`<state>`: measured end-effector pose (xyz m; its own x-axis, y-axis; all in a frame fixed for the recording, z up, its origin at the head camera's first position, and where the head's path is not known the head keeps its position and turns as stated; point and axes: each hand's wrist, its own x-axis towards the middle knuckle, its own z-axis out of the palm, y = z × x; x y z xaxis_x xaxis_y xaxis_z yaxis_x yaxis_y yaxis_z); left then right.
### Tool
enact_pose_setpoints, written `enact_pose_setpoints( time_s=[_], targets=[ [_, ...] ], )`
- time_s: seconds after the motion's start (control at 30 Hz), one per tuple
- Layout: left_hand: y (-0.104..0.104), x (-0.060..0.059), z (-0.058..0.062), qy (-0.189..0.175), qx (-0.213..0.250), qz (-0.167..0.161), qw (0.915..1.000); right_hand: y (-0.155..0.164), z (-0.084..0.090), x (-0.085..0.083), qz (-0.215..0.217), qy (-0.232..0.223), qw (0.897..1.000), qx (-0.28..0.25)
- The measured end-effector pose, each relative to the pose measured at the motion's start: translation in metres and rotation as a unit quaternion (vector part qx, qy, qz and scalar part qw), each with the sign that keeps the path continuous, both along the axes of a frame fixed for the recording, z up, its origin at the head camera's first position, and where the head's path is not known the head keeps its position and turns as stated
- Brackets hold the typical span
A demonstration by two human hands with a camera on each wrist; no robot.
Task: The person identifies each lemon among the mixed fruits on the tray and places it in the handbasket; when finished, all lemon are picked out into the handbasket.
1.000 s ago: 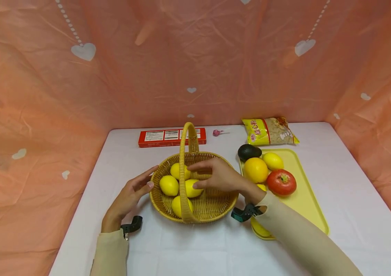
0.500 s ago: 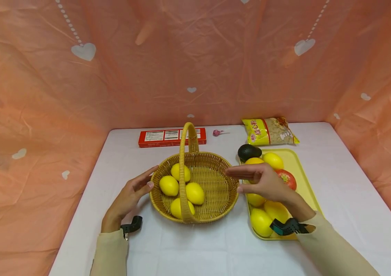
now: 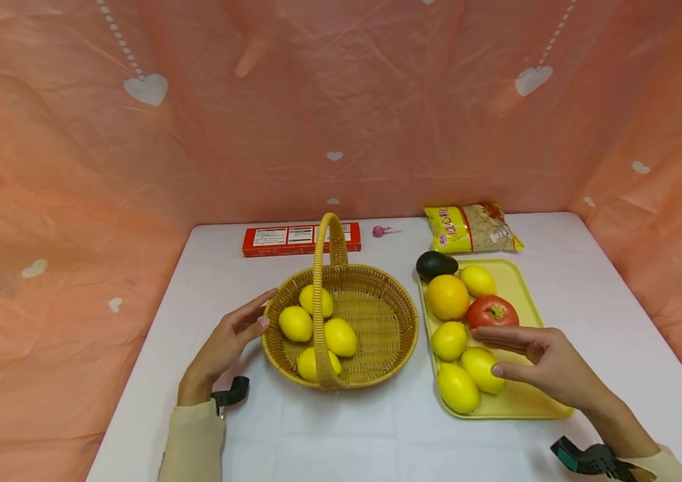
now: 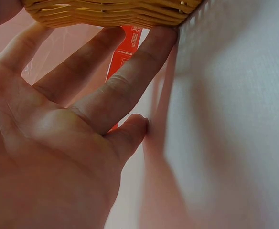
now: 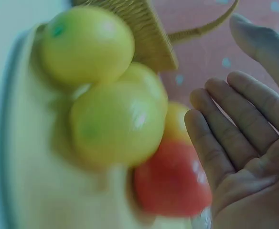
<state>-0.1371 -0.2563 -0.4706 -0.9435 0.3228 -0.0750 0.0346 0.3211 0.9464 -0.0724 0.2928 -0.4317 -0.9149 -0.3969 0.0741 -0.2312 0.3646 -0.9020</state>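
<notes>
A woven basket [image 3: 402, 323] with a tall handle [image 3: 318, 268] holds several lemons [image 3: 295, 323]. My left hand [image 3: 254, 314] rests on the table with straight fingers against the basket's left rim; in the left wrist view those fingers [image 4: 130, 71] touch the wicker basket [image 4: 106, 12]. My right hand [image 3: 488, 349] hovers open and empty over the yellow tray [image 3: 533, 395], just right of a lemon [image 3: 481, 369] and below the tomato [image 3: 492, 312]. In the right wrist view the open right hand [image 5: 235, 119] is beside two lemons [image 5: 115, 124] and the tomato [image 5: 170, 183].
The tray also carries an orange [image 3: 447, 296], an avocado [image 3: 436, 265] and more lemons [image 3: 449, 340]. At the back of the white table lie a red box [image 3: 300, 239], a small pink lollipop [image 3: 379, 231] and a yellow snack bag [image 3: 472, 228]. Orange cloth walls surround the table.
My right hand has left the basket, where it touched a lemon, and moved right and toward me over the tray, empty. The left hand has stayed at the basket's rim.
</notes>
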Motion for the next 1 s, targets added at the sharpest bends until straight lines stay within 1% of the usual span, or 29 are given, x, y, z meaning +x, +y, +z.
enact_pose_setpoints(
  time_s=[0.1,0.17,0.3,0.43,0.57,0.63,0.73,0.87,0.93,1.0],
  targets=[
    [0.001,0.0,0.0,0.002,0.001,-0.004,1.0,0.014,-0.008,0.012,-0.034,-0.008,0.998,0.043],
    [0.001,-0.001,0.0,0.005,-0.001,-0.004,1.0,0.021,-0.014,0.018,-0.053,-0.008,0.997,0.058],
    [0.0,-0.001,-0.001,0.009,-0.003,-0.003,1.0,0.027,-0.027,0.028,-0.074,-0.004,0.995,0.071],
    [-0.001,0.0,-0.001,0.007,-0.003,-0.001,1.0,0.022,-0.038,0.034,-0.081,0.015,0.994,0.076],
    [-0.001,0.001,-0.001,0.006,-0.003,0.001,1.0,0.012,-0.046,0.036,-0.09,0.037,0.993,0.064],
    [-0.001,0.001,-0.001,0.007,-0.004,0.001,1.0,0.008,-0.048,0.036,-0.103,0.041,0.992,0.064],
    [0.0,0.001,-0.001,0.008,-0.004,0.002,1.0,0.003,-0.051,0.034,-0.133,0.04,0.987,0.078],
    [0.001,0.0,0.0,0.006,-0.002,0.004,1.0,-0.003,-0.051,0.032,-0.169,0.054,0.978,0.109],
    [0.002,0.0,0.0,0.006,0.0,0.003,1.0,-0.003,-0.051,0.032,-0.178,0.059,0.976,0.115],
    [0.002,0.0,0.0,0.006,0.002,0.003,1.0,-0.001,-0.048,0.032,-0.177,0.059,0.975,0.121]
  ],
)
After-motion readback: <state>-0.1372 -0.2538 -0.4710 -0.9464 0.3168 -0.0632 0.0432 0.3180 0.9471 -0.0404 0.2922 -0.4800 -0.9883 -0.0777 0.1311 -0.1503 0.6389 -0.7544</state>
